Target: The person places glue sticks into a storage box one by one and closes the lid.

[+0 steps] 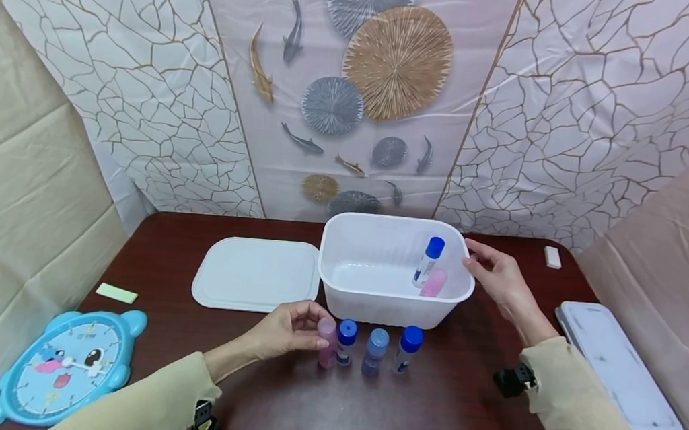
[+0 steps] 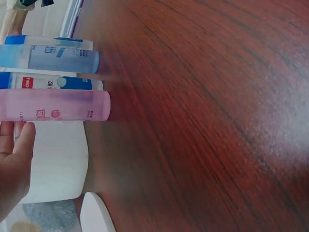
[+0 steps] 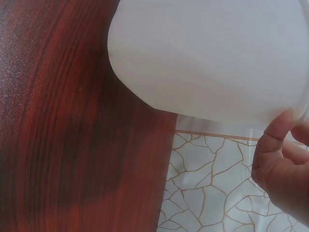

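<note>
One pink translucent plastic tube (image 1: 326, 354) stands upright on the glossy dark red wooden desk (image 1: 340, 420), at the left end of a row of four. From where I stand, a light-blue animal-shaped clock (image 1: 65, 363) sits furthest left, with a pale green strip (image 1: 116, 293) just above it. Next comes a flat white plastic lid (image 1: 257, 274). The person's left hand (image 1: 289, 331) has its fingertips at the pink tube's side; I cannot tell whether they grip it. Rightward follow a blue-capped tube (image 1: 345, 343), a light-blue translucent tube (image 1: 375, 352) and another blue-capped tube (image 1: 409, 350). Behind them is a white plastic bin (image 1: 376, 306), holding a tilted blue-capped tube (image 1: 428, 261) and a second pink tube (image 1: 433, 284). The right hand (image 1: 500, 278) pinches the bin's right rim. Further right lie a small white block (image 1: 552, 257) and a long white panel (image 1: 620, 372).
</note>
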A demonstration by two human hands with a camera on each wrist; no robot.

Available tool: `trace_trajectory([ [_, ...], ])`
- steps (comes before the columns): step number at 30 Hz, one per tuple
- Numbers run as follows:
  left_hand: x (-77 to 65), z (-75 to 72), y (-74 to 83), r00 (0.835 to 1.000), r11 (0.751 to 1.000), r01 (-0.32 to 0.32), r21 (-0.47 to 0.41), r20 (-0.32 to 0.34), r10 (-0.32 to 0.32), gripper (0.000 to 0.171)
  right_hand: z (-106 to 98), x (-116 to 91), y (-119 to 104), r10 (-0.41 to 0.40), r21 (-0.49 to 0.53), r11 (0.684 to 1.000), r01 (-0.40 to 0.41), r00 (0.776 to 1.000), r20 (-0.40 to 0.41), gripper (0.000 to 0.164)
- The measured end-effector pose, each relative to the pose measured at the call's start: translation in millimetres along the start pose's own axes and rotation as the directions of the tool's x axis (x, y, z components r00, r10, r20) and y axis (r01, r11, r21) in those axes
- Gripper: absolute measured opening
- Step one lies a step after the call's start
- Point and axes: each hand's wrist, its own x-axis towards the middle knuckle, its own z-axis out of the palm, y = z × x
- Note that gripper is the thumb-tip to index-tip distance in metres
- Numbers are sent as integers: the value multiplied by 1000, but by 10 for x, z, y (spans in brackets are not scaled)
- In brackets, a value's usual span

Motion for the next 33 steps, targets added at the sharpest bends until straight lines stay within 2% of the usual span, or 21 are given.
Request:
trace_trajectory([
  [3, 13, -34, 41, 999, 999, -21, 33, -24, 22, 35, -5, 7, -5, 9, -5, 1000, -9, 1000, 1, 47],
  [6, 46, -137, 188, 997, 995, -61, 82, -40, 64, 33, -15, 17, -14, 27, -14, 1000, -27, 1000, 9, 48],
  [10, 157, -339, 585, 991, 990, -100, 103, -80, 109, 35, -43, 28, -27, 35, -13, 999, -35, 999, 1, 47],
  [13, 303, -448, 918, 984, 993, -107, 40, -140, 112, 38, -61, 30, -21, 33, -11, 999, -33, 999, -8, 47],
  [15, 437, -475, 1080, 976, 993, -120, 3, -185, 118, 40, -65, 27, -12, 35, -11, 999, -35, 999, -8, 47],
  [17, 593, -454, 1168, 967, 991, -129, -36, -228, 117, 41, -63, 24, 2, 38, -16, 999, -38, 999, -6, 48],
  [20, 841, -357, 1155, 955, 989, -140, -44, -270, 123, 38, -52, 15, 16, 40, -21, 999, -40, 999, -6, 48],
  [25, 1212, -128, 914, 951, 991, -136, -11, -282, 128, 35, -37, 6, 23, 28, -22, 999, -28, 1000, -7, 48],
  [29, 1441, 22, 709, 958, 997, -78, 21, -276, 81, 33, -24, 8, 23, 21, -12, 1000, -21, 1000, -6, 48],
  [33, 1597, 136, 583, 962, 998, -5, 55, -273, 20, 32, -12, 6, 21, 16, 6, 1000, -16, 1000, -2, 48],
])
